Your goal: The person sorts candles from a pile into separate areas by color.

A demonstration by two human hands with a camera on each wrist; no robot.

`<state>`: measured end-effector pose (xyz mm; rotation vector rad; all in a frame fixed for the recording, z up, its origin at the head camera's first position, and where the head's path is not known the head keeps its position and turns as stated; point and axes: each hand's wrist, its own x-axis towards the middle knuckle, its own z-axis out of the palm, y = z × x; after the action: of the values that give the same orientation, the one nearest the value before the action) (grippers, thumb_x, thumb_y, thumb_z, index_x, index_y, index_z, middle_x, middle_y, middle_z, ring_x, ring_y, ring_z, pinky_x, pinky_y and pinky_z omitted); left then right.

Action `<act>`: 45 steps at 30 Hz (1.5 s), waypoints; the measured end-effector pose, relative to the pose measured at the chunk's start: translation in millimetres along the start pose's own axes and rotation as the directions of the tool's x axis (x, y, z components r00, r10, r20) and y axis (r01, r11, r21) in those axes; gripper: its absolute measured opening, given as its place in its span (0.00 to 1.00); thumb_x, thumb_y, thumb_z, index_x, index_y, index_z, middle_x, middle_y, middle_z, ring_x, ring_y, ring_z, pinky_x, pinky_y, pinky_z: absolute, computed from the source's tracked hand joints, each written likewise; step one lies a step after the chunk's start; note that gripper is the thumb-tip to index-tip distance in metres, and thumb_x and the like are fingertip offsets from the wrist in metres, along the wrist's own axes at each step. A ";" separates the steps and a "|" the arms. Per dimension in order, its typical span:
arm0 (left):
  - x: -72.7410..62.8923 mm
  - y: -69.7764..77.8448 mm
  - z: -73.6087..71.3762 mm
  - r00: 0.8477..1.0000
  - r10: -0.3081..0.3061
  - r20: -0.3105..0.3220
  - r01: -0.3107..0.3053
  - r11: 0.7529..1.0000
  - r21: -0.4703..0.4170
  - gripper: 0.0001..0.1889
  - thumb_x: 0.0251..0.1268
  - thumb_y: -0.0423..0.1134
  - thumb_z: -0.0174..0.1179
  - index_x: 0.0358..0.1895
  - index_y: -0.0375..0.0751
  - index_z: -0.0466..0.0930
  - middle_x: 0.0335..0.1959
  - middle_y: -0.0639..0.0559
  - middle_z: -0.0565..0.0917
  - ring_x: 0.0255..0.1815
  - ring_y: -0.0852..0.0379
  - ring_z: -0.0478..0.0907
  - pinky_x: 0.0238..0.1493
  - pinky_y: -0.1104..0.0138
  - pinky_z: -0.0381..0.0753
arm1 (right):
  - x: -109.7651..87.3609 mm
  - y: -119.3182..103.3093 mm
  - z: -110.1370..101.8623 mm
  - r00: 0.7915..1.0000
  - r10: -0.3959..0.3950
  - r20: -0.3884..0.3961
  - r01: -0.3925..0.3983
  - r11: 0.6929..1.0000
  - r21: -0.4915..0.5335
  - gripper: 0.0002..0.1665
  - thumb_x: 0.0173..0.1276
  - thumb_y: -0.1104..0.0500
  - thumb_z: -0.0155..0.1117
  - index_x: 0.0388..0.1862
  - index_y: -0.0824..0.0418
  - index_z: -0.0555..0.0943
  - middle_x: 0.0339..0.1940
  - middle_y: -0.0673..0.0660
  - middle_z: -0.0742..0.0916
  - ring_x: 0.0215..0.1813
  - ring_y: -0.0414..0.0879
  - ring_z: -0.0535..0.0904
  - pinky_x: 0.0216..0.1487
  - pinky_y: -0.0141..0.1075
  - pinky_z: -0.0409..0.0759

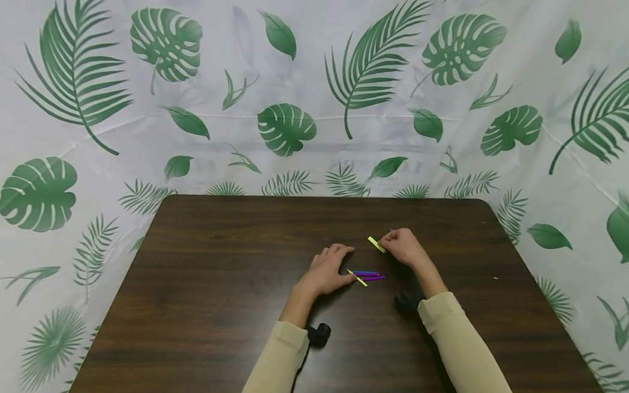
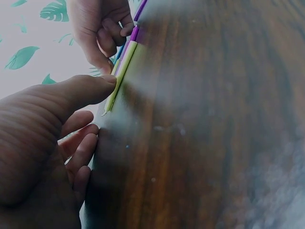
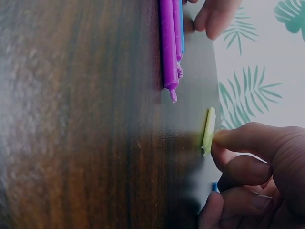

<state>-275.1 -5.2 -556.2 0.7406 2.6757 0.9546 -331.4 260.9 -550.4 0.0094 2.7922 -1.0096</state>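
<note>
Several thin candles, blue and purple (image 1: 372, 278), lie side by side on the table, and a yellow candle (image 1: 361, 281) lies slantwise across their left ends. My left hand (image 1: 327, 272) is spread beside them; its thumb (image 2: 97, 86) touches the yellow candle, while the fingers stay loosely bent and grasp nothing. Farther back and to the right, my right hand (image 1: 402, 246) pinches another yellow candle piece (image 3: 208, 131) between thumb and forefinger, low over the tabletop; there may be two pieces together. A small blue end (image 3: 215, 186) shows by the right hand's curled fingers, its remainder hidden.
The dark wood table (image 1: 215, 256) has rounded back corners. A white curtain with green leaves (image 1: 286, 84) hangs around its back and sides. Black wrist devices (image 1: 319, 335) sit below both hands. A tiny pale fleck (image 1: 495, 278) lies at the right.
</note>
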 end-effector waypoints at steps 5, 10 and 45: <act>0.1 0.2 -0.1 1.000 0.009 -0.002 -0.009 1.000 0.013 0.35 0.76 0.52 0.68 0.81 0.49 0.69 0.80 0.48 0.70 0.79 0.45 0.68 0.74 0.48 0.69 | -0.9 -0.7 -0.9 1.000 0.011 -0.006 -0.011 1.000 0.010 0.19 0.78 0.56 0.62 0.49 0.70 0.91 0.51 0.66 0.91 0.45 0.53 0.81 0.48 0.40 0.79; -1.4 0.8 0.0 1.000 0.018 -0.001 -0.018 0.999 0.039 0.32 0.76 0.52 0.68 0.79 0.50 0.73 0.79 0.49 0.71 0.77 0.46 0.69 0.71 0.49 0.70 | -3.3 -1.2 0.2 1.000 0.005 -0.025 -0.004 1.000 0.024 0.19 0.80 0.54 0.62 0.50 0.70 0.90 0.52 0.66 0.91 0.47 0.54 0.82 0.49 0.41 0.78; -1.7 3.2 -0.4 0.999 0.032 -0.002 -0.032 0.999 0.037 0.27 0.77 0.52 0.68 0.74 0.52 0.78 0.78 0.48 0.71 0.77 0.44 0.68 0.72 0.47 0.69 | -41.5 -22.1 16.5 0.918 -0.228 0.325 0.219 0.974 0.065 0.07 0.77 0.59 0.69 0.43 0.62 0.88 0.22 0.49 0.80 0.26 0.43 0.71 0.31 0.37 0.72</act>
<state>-272.5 -4.2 -553.8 0.7926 2.6987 0.9159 -289.4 235.5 -542.1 -0.4454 2.5093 -0.9902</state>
